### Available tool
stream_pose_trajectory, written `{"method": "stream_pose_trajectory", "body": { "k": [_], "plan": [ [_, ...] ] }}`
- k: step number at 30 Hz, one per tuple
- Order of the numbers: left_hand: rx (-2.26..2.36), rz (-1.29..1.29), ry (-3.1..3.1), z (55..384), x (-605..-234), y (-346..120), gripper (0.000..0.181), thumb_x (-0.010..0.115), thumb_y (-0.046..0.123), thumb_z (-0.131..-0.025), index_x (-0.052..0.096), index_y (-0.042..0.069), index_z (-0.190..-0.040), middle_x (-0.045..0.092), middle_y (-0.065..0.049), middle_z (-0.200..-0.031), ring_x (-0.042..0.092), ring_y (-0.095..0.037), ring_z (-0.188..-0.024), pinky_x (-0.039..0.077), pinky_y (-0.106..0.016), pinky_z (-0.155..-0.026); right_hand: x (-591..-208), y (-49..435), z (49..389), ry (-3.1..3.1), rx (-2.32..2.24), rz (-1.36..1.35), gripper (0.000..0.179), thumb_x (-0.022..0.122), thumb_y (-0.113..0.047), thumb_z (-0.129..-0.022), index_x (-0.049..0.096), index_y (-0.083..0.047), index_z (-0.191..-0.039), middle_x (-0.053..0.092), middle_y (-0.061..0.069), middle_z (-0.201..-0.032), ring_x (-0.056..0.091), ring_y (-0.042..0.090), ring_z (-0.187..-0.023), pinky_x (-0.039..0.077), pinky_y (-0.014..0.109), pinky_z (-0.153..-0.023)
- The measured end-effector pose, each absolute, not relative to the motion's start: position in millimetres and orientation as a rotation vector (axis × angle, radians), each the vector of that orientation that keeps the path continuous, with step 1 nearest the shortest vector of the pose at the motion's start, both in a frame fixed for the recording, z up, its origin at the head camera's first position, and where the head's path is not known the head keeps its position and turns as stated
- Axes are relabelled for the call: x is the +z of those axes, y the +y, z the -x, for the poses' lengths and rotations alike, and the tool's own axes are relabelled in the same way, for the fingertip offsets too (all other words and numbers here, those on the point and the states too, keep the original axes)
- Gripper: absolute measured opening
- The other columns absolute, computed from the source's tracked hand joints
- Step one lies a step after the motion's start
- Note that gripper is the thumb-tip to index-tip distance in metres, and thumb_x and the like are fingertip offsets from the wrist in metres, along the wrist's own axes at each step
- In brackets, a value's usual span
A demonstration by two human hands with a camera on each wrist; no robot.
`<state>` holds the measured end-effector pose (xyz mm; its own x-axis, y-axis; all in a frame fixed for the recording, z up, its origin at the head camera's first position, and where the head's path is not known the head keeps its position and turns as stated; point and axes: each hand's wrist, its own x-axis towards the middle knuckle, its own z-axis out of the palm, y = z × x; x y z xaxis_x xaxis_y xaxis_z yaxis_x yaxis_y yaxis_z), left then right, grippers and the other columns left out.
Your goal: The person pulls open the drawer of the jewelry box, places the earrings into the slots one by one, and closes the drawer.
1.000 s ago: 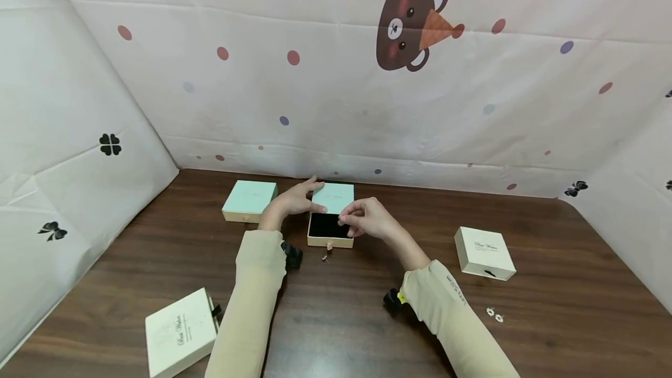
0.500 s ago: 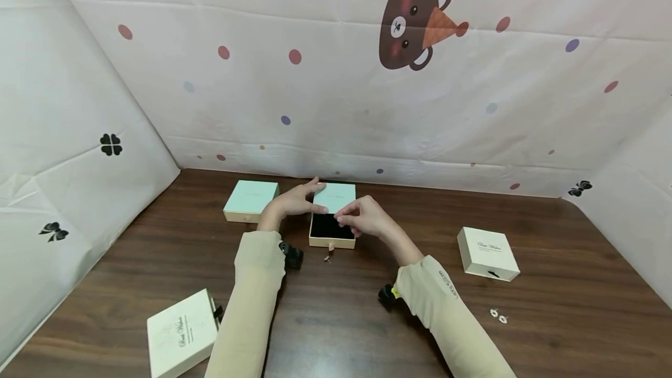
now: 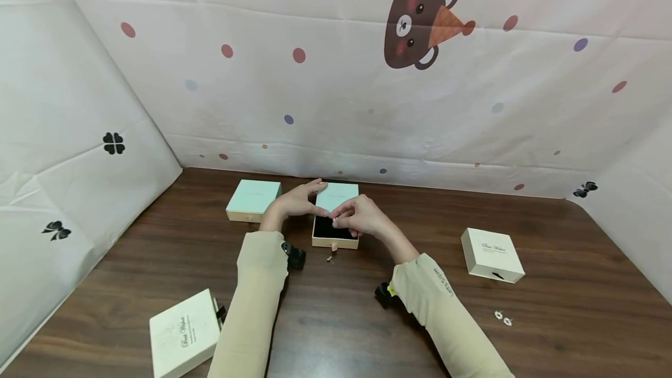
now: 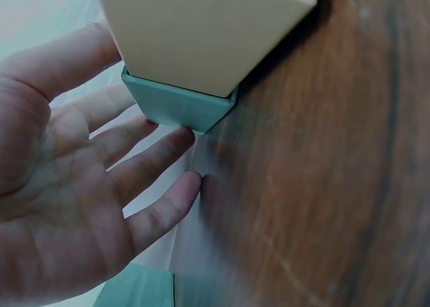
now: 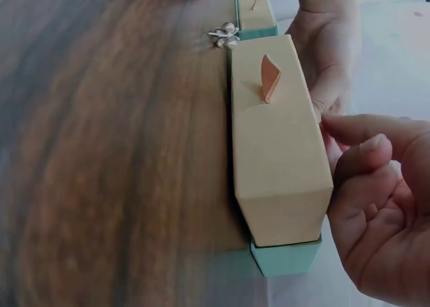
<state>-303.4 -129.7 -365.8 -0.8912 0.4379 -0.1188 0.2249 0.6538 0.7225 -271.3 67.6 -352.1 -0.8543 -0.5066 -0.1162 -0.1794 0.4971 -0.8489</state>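
Sitting on the brown wooden counter (image 3: pixel 336 319), the mint-and-cream cardboard box (image 3: pixel 338 192), probably light and stiff, suits a side hold where the spread left hand (image 3: pixel 295 201) touches, the right hand (image 3: pixel 364 215) pinching a tiny pale piece (image 3: pixel 335 221) over it.

Dark brown, wood-grained, the tabletop (image 3: pixel 336 319) carried four boxes, placed here by a clock centred on its visible middle. At 12 sat an opened mint box (image 3: pixel 340 191), its black-lined drawer (image 3: pixel 334 242) extended toward 6, with a small metallic piece (image 3: pixel 329 259) just beyond the drawer's front. A closed mint box (image 3: pixel 254 197) stood between 10 and 11, a white box (image 3: pixel 492 252) between 2 and 3, two flower-shaped pieces (image 3: pixel 507 321) just past 3, and another white box (image 3: pixel 186 331) between 8 and 9.
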Motion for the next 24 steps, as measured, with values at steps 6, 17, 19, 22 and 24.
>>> {"method": "stream_pose_trajectory", "body": {
  "k": [6, 17, 19, 22, 24],
  "plan": [
    [1.090, -0.522, 2.588, 303.0, -365.7, -128.8, 0.076, 0.070, 0.024, -0.081, 0.029, 0.010, -0.143, 0.013, -0.010, -0.152, 0.013, -0.028, -0.138, 0.023, -0.047, -0.106, -354.0, 62.2, 271.9, 2.426, -1.237, 0.551, 0.011, 0.069, -0.013, -0.080, 0.069, -0.004, -0.088, 0.061, 0.000, -0.055, 0.041, 0.008, -0.036, 0.037, 0.023, -0.039],
    [1.076, -0.505, 2.601, 303.9, -367.5, -128.7, 0.075, 0.070, 0.023, -0.080, 0.030, 0.011, -0.143, 0.014, -0.009, -0.152, 0.014, -0.027, -0.138, 0.022, -0.047, -0.106, -356.9, 55.1, 270.7, 2.532, -1.102, 0.611, 0.008, 0.072, -0.009, -0.077, 0.072, -0.006, -0.084, 0.067, 0.001, -0.069, 0.039, 0.007, -0.037, 0.036, 0.020, -0.038],
    [1.073, -0.503, 2.604, 304.0, -367.4, -128.8, 0.075, 0.070, 0.024, -0.080, 0.031, 0.011, -0.143, 0.014, -0.008, -0.152, 0.014, -0.026, -0.137, 0.022, -0.046, -0.106, -357.5, 53.9, 270.2, 2.559, -1.080, 0.632, 0.007, 0.073, -0.009, -0.076, 0.072, -0.006, -0.083, 0.067, 0.001, -0.067, 0.038, 0.007, -0.036, 0.035, 0.020, -0.038],
    [1.068, -0.507, 2.605, 304.4, -367.5, -129.2, 0.076, 0.070, 0.024, -0.080, 0.030, 0.011, -0.143, 0.014, -0.009, -0.152, 0.015, -0.026, -0.137, 0.022, -0.046, -0.106, -357.9, 51.9, 269.3, 2.595, -1.046, 0.639, 0.007, 0.075, -0.008, -0.075, 0.074, -0.007, -0.081, 0.067, 0.000, -0.065, 0.039, 0.007, -0.037, 0.036, 0.020, -0.040],
    [1.069, -0.504, 2.603, 304.5, -367.6, -129.7, 0.076, 0.070, 0.024, -0.080, 0.030, 0.011, -0.143, 0.014, -0.009, -0.152, 0.015, -0.026, -0.137, 0.023, -0.046, -0.106, -357.9, 50.4, 268.5, 2.632, -0.999, 0.669, 0.007, 0.075, -0.009, -0.074, 0.074, -0.007, -0.080, 0.067, -0.001, -0.066, 0.043, 0.006, -0.040, 0.038, 0.020, -0.043]
  ]
}}
